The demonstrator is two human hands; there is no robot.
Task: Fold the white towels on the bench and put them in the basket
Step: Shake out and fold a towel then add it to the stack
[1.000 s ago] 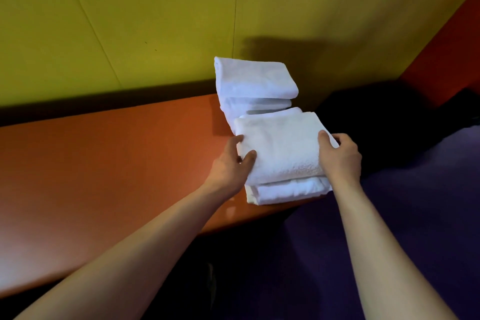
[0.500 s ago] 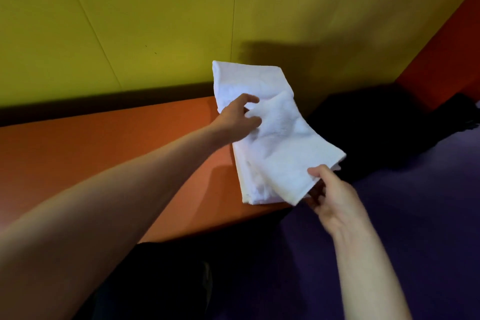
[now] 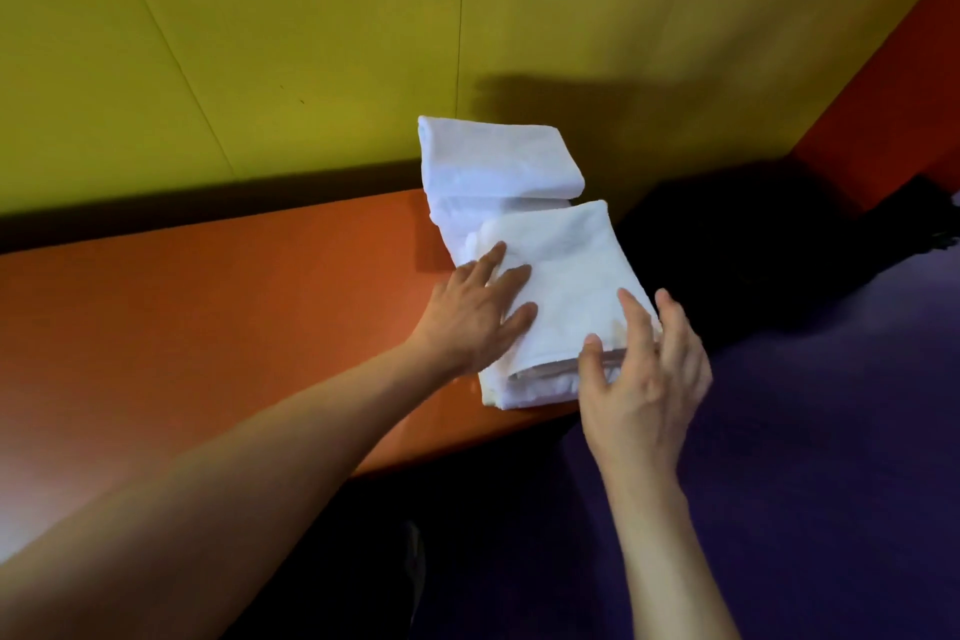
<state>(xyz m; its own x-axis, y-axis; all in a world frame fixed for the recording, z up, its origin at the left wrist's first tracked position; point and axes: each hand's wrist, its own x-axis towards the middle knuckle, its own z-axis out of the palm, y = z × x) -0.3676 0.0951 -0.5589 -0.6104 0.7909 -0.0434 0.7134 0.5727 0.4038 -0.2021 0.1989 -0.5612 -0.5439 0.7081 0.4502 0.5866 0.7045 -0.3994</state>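
A folded white towel [image 3: 566,286] lies on the right end of the orange bench [image 3: 208,307], near its front edge. My left hand [image 3: 480,312] lies flat on the towel's left side, fingers straight. My right hand [image 3: 644,369] touches its near right corner with spread fingers. Behind it a stack of folded white towels [image 3: 493,156] stands against the wall. No basket shows in the head view.
A yellow-green wall [image 3: 363,16] backs the bench, and an orange-red wall [image 3: 883,94] rises at the right. Right of the bench lies a dark shadowed gap [image 3: 727,244]. Purple floor [image 3: 805,457] spreads below and to the right.
The towel, lifted and half-open between both hands half a second ago, is now folded over and laid flat on the bench. Both hands have let go of their grip and rest on it.
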